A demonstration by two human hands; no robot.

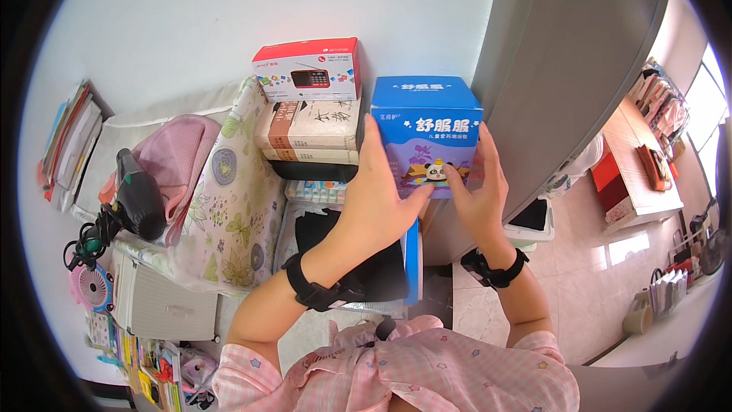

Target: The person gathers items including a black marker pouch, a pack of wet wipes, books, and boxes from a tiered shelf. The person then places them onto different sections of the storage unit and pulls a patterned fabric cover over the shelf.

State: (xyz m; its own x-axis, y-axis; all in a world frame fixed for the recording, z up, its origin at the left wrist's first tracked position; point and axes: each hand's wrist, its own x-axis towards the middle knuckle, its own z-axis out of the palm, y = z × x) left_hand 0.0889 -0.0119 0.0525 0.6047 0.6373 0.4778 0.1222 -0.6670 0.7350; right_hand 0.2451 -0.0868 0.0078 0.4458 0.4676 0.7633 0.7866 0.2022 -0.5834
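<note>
Between my two hands is a blue and purple cardboard box [426, 126] with a panda picture and printed writing. My left hand [380, 194] grips its left side, thumb across the lower front. On the right side, my right hand [480, 189] holds it with the thumb on the front too. Just left of it, a red and white radio box [307, 71] rests on top of a stack of thick books [311, 129]. Beneath the books lies a black item [314, 170], partly hidden by my left arm. Black cloth [366, 266] lies below my left forearm.
A floral cloth cover [229, 206] at left bears a black hair dryer [140, 194] and pink fabric [183, 149]. Below stand a pale suitcase [166, 303] and a small fan [91, 287]. A tall grey cabinet panel [537, 80] rises close by my right hand.
</note>
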